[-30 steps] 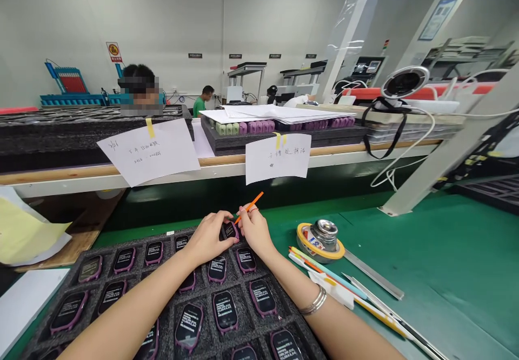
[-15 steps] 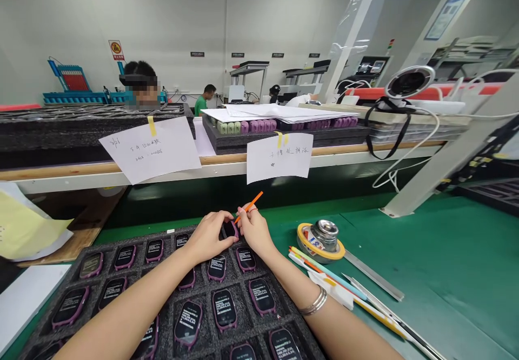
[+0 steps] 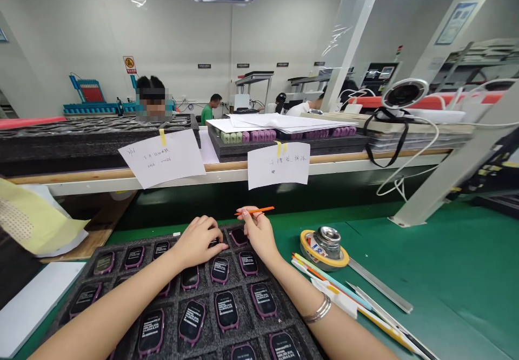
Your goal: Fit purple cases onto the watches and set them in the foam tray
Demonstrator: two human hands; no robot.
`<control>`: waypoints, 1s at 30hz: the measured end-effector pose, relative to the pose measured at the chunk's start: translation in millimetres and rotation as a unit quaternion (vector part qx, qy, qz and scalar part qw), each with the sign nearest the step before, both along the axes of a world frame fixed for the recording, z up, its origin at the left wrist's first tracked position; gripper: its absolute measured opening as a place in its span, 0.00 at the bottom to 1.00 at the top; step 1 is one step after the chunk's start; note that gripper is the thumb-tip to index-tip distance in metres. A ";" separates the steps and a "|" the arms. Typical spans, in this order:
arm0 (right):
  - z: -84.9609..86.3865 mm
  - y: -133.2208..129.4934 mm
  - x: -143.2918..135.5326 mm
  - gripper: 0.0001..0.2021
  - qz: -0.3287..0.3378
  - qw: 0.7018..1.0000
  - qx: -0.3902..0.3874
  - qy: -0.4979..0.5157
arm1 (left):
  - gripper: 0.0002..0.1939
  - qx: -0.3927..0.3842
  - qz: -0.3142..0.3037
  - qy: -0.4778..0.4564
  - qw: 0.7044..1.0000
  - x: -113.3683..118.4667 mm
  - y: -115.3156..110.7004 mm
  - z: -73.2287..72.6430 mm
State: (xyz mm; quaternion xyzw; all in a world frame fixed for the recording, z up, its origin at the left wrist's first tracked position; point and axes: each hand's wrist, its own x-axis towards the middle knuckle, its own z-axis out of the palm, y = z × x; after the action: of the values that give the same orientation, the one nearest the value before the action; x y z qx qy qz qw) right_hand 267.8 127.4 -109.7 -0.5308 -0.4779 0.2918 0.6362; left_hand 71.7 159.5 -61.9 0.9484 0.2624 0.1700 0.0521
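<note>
My left hand (image 3: 201, 242) reaches over the far row of a black foam tray (image 3: 206, 294), its thumb and fingers curled around a smartwatch (image 3: 215, 241) that is mostly hidden. In the far right compartment, just beside it, lies another purple-framed smartwatch (image 3: 238, 235) with a dark screen. Pinched in my right hand (image 3: 258, 231) is a thin orange stick (image 3: 259, 210), held nearly level above the tray's far right corner. Several more purple smartwatches with lit text screens, such as one smartwatch (image 3: 226, 310), fill the compartments under and between my forearms.
Right of the tray, a yellow tape roll (image 3: 344, 257) holds a metal-topped jar (image 3: 329, 237). Pens (image 3: 324, 273) and a steel ruler (image 3: 381, 285) lie near it. A shelf edge (image 3: 227, 170) with taped notes crosses ahead. A slanted post (image 3: 441, 171) stands right. Co-workers sit beyond.
My left hand has let go of a smartwatch, which now lies in the far right compartment, and moved left to the neighbouring one. The orange stick has tipped from steep to nearly level. The view has tilted up.
</note>
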 end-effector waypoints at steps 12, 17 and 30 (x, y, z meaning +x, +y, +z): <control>-11.2 25.6 -32.1 0.13 0.137 0.987 -0.060 0.061 | 0.09 -0.090 0.038 -0.102 0.990 -28.0 -8.5 -13.6; -14.8 19.8 -28.9 0.13 0.143 0.986 -0.068 0.051 | 0.11 -0.112 0.060 -0.123 0.984 -24.7 -9.6 -15.4; -12.6 10.8 -32.8 0.12 0.140 0.988 -0.059 -0.023 | 0.17 -0.097 0.099 -0.126 0.982 -23.5 -11.6 -19.8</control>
State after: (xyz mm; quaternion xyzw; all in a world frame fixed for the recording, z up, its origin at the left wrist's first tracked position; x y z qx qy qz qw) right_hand 234.9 138.2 -122.4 -0.5017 -0.5441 0.3938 0.5451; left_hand 48.2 148.0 -81.7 0.8790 0.3619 0.2662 0.1597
